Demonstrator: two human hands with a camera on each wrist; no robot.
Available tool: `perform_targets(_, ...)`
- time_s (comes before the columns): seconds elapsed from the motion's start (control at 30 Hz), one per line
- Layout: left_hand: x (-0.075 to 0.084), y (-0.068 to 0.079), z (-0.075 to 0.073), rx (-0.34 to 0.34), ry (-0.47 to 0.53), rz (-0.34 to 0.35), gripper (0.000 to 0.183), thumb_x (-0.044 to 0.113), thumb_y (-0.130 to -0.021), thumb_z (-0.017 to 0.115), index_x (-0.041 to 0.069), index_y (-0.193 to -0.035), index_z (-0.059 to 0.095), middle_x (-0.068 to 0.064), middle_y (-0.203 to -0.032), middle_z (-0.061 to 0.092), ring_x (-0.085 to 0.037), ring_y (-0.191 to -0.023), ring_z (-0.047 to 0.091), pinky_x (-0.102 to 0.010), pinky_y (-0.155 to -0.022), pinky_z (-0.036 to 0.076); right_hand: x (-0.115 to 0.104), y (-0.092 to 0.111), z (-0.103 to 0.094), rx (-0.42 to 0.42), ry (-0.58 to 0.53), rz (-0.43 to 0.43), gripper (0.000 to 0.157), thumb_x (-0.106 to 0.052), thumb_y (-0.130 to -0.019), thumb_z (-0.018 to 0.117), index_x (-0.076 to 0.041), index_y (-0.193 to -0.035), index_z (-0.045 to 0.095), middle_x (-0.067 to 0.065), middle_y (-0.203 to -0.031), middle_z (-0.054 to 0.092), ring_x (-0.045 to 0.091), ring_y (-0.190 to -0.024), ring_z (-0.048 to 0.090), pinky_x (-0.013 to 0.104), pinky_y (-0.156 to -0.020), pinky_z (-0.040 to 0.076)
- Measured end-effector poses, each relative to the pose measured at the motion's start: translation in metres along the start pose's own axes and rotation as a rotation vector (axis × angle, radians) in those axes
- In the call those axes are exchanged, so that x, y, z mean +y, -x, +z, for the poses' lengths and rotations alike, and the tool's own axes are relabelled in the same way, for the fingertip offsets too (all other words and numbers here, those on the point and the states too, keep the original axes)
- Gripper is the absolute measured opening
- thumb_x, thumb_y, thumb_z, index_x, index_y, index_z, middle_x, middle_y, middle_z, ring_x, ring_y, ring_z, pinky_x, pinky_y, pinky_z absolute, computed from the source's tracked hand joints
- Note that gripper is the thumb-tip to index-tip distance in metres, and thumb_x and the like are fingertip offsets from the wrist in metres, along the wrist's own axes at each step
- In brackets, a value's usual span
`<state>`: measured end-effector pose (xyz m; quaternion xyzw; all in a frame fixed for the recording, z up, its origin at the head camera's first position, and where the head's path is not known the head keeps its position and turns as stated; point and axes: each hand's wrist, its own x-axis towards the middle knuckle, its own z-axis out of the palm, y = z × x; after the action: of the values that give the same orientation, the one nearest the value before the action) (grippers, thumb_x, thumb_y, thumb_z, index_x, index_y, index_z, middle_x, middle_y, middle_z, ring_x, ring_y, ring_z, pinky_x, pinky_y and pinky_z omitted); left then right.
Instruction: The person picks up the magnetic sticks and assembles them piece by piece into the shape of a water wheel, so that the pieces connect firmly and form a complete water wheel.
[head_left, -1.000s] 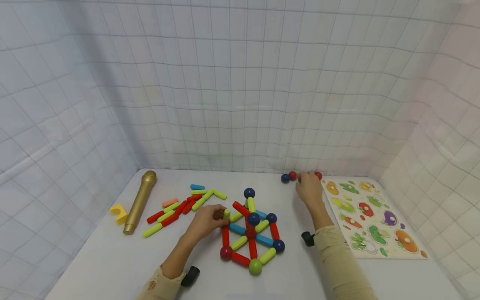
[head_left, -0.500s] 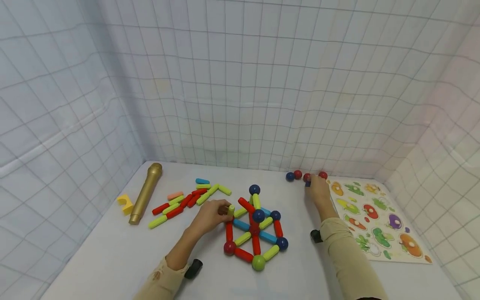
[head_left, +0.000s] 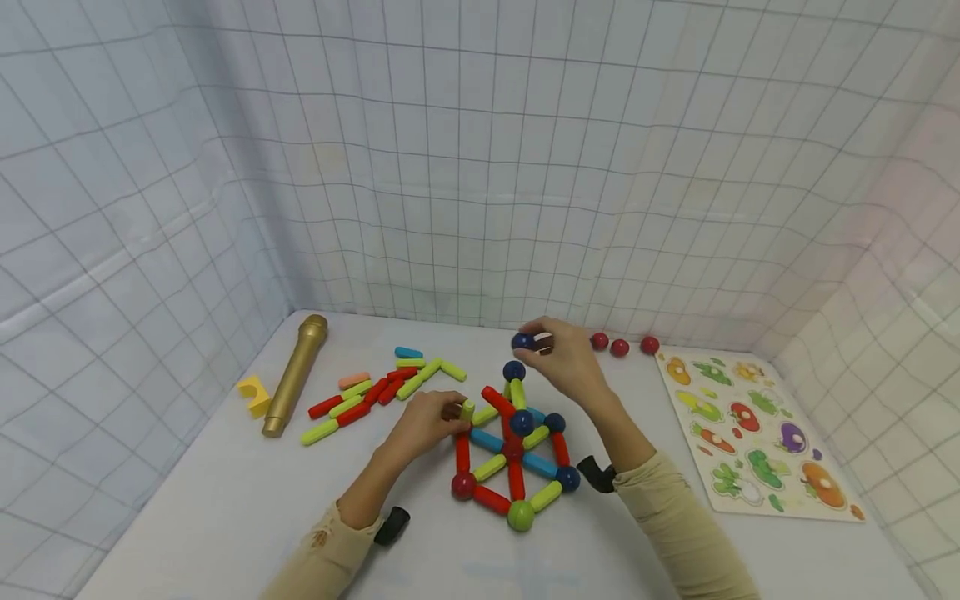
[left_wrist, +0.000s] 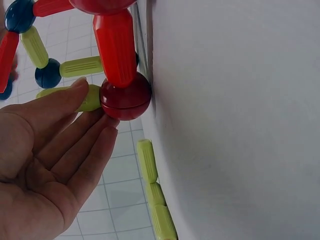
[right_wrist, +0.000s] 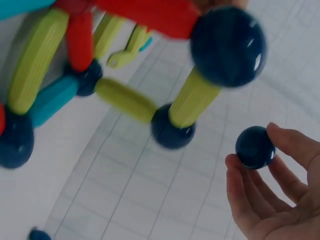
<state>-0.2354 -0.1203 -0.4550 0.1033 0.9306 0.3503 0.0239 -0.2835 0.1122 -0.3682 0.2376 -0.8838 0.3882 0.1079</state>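
Observation:
My left hand is at the left side of a structure of coloured magnetic rods and balls, pinching an upright yellow-green magnetic rod. In the left wrist view that rod meets a dark red ball, which the fingertips reach. My right hand pinches a dark blue ball between thumb and fingers, beyond the structure's back end and apart from it. The structure has a green ball in front. Two dark blue balls top its raised part, and a red rod slants up beside one of them.
Loose rods in several colours lie left of the structure. Further left are a gold toy microphone and a yellow block. Three red balls, one of them a right-hand ball, sit at the back. A vegetable picture board lies at right.
My right hand has picked up a dark blue ball from the row at the back and carried it left toward the structure. My left hand stays on its rod.

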Motion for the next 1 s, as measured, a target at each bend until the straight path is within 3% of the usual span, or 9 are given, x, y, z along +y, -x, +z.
perform_targets(0.17,0.002,0.001,0.0,0.011,0.019,-0.017,0.035,0.017,-0.085,0.075,0.007,-0.117,0.068,-0.006,-0.101,0.075,-0.02,-0.093,0.07,-0.037,-0.083,0.058,-0.034,0.008,0.025,-0.073,-0.024,-0.183,0.029,-0.016,-0.085,0.075,-0.008,-0.111,0.067,0.006,-0.106,0.07,0.016,-0.086,0.071,0.029,-0.076,0.059)
perform_targets(0.27,0.002,0.002,0.001,0.018,0.04,-0.028,0.035,0.016,-0.084,0.075,0.008,-0.118,0.068,-0.006,-0.101,0.075,-0.021,-0.094,0.07,-0.038,-0.084,0.058,-0.04,0.012,0.039,-0.125,0.018,-0.226,0.029,-0.015,-0.085,0.075,-0.008,-0.112,0.066,0.005,-0.108,0.069,0.015,-0.09,0.07,0.031,-0.08,0.059)
perform_targets(0.47,0.004,0.004,0.003,0.012,0.044,-0.014,0.038,0.016,-0.085,0.075,0.009,-0.121,0.067,-0.007,-0.103,0.074,-0.023,-0.095,0.07,-0.038,-0.084,0.058,-0.038,0.019,0.051,-0.253,0.075,-0.154,0.03,-0.016,-0.087,0.074,-0.009,-0.115,0.066,0.005,-0.112,0.069,0.017,-0.096,0.068,0.03,-0.081,0.059)
perform_targets(0.7,0.006,0.002,0.0,0.002,0.042,-0.018,0.038,0.015,-0.085,0.075,0.008,-0.121,0.066,-0.007,-0.102,0.075,-0.023,-0.094,0.07,-0.039,-0.084,0.058,-0.039,0.017,0.053,-0.281,0.1,-0.145,0.028,-0.017,-0.087,0.073,-0.01,-0.114,0.068,0.004,-0.11,0.07,0.016,-0.097,0.067,0.028,-0.083,0.057)
perform_targets(0.87,0.006,0.001,-0.001,-0.001,0.039,-0.043,0.036,0.018,-0.085,0.075,0.006,-0.118,0.066,-0.006,-0.098,0.074,-0.018,-0.086,0.068,-0.035,-0.079,0.058,-0.04,0.016,0.059,-0.354,0.103,-0.075,0.03,-0.017,-0.088,0.072,-0.009,-0.116,0.067,0.006,-0.114,0.069,0.016,-0.097,0.066,0.024,-0.08,0.057)
perform_targets(1.0,0.006,0.0,0.0,0.005,0.046,-0.054,0.035,0.017,-0.084,0.076,0.005,-0.116,0.066,-0.006,-0.097,0.074,-0.016,-0.084,0.067,-0.035,-0.078,0.058,-0.039,0.02,0.058,-0.366,0.101,-0.052,0.034,-0.019,-0.088,0.072,-0.01,-0.12,0.066,0.006,-0.119,0.067,0.019,-0.101,0.064,0.028,-0.083,0.057)
